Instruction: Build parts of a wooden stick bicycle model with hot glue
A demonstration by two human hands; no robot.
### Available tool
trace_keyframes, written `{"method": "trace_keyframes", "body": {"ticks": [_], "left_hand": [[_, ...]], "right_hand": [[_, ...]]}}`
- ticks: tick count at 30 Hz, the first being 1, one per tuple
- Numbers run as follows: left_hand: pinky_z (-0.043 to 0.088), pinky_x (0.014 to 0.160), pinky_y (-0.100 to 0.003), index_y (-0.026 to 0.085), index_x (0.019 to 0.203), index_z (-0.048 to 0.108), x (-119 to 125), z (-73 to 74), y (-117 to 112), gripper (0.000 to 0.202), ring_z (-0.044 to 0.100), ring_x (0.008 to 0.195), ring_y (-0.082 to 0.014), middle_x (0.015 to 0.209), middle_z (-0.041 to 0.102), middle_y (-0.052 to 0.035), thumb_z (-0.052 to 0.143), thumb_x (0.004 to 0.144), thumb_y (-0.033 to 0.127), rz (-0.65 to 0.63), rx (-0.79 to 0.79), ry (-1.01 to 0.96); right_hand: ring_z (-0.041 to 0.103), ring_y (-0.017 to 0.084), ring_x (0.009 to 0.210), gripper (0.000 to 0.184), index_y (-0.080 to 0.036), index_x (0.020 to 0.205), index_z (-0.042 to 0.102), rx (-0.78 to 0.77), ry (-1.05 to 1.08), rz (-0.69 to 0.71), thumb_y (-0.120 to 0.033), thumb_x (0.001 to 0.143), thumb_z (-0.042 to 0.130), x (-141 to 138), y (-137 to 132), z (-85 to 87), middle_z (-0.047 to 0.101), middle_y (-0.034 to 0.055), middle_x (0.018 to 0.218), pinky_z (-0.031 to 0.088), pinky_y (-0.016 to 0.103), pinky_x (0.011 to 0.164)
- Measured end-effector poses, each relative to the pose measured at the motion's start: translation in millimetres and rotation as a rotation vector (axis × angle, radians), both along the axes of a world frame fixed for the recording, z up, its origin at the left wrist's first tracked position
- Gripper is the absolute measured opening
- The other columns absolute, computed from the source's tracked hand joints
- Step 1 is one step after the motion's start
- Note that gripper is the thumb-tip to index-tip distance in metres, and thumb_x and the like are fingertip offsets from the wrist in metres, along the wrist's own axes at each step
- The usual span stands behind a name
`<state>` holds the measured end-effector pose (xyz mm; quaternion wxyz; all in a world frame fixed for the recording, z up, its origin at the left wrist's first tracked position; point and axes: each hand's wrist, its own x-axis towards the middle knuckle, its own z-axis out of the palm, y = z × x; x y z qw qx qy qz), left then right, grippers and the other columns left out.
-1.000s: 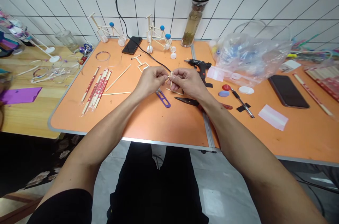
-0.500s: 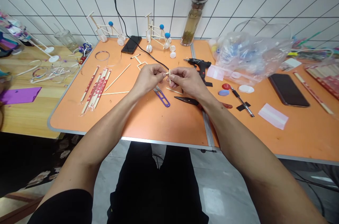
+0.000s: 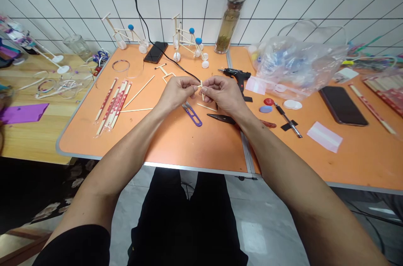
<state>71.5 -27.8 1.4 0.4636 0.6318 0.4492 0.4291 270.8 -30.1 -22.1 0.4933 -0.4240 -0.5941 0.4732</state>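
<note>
My left hand (image 3: 178,93) pinches one short wooden stick between thumb and fingers. Opposite it, my right hand (image 3: 222,93) grips another short wooden stick (image 3: 202,85), held roughly upright. The two pieces meet crosswise between my fingertips; whether they are joined I cannot tell. Below my hands lie purple-handled thread snips (image 3: 192,115), a loose stick (image 3: 207,107) and dark-tipped pliers (image 3: 221,118), partly covered by my right wrist. Just behind my left hand is a small stick frame (image 3: 165,74). A black glue gun (image 3: 236,77) rests right of my right hand.
Wrapped chopsticks (image 3: 115,106) lie at left. Stick bicycle models (image 3: 185,41), a phone (image 3: 155,52) and a glass bottle (image 3: 231,22) stand or lie along the tiled wall. A plastic bag (image 3: 292,60), a pen (image 3: 288,120) and another phone (image 3: 343,105) are at right.
The upright stick between my fingers has tilted slightly, and the crossing piece shows a little more. My hands stay in nearly the same place.
</note>
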Motion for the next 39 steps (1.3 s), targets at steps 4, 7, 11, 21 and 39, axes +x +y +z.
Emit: {"method": "trace_keyframes", "body": {"ticks": [4,7,11,21,39], "left_hand": [[0.048,0.057,-0.024,0.017,0.091,0.084,0,0.1,0,0.007,0.063,0.058,-0.0125,0.066,0.073,-0.0017,0.077,0.089,0.017,-0.016,-0.014,-0.007],[0.05,0.058,-0.023,0.017,0.089,0.081,1,1.9,-1,0.003,0.065,0.059,-0.0124,0.068,0.074,-0.0024,0.078,0.089,0.015,-0.035,-0.028,-0.022],[0.058,0.066,-0.026,0.017,0.088,0.077,2,2.9,-2,0.005,0.07,0.064,-0.014,0.071,0.077,-0.0035,0.079,0.088,0.013,-0.053,-0.065,-0.04],[0.055,0.065,-0.024,0.016,0.087,0.071,3,2.5,-1,0.01,0.066,0.058,-0.0107,0.073,0.078,-0.0023,0.076,0.09,0.009,-0.087,-0.102,-0.007],[0.037,0.051,-0.023,0.016,0.076,0.072,3,8.9,-4,0.021,0.046,0.047,-0.0067,0.063,0.07,0.0,0.086,0.088,0.026,0.068,-0.159,-0.028]], "right_hand": [[0.065,0.012,0.057,0.048,-0.022,0.089,0.075,0.02,-0.009,0.021,-0.059,0.079,0.103,2,-1,0.7,0.072,-0.0009,0.068,0.055,0.025,0.055],[0.065,0.012,0.058,0.049,-0.022,0.088,0.077,0.014,-0.021,0.034,-0.063,0.078,0.102,3,-2,0.5,0.072,-0.0004,0.067,0.056,0.025,0.056],[0.066,0.014,0.059,0.05,-0.022,0.088,0.078,-0.015,-0.014,0.053,-0.064,0.077,0.103,5,-1,-1.6,0.073,0.0009,0.067,0.056,0.026,0.055],[0.063,0.013,0.059,0.046,-0.02,0.088,0.079,-0.101,0.003,0.075,-0.058,0.077,0.104,6,-1,-1.2,0.072,0.0014,0.066,0.051,0.024,0.055],[0.048,0.009,0.053,0.044,-0.019,0.087,0.076,-0.151,-0.021,0.116,-0.057,0.087,0.097,2,-8,6.4,0.064,-0.001,0.063,0.033,0.023,0.047]]}}
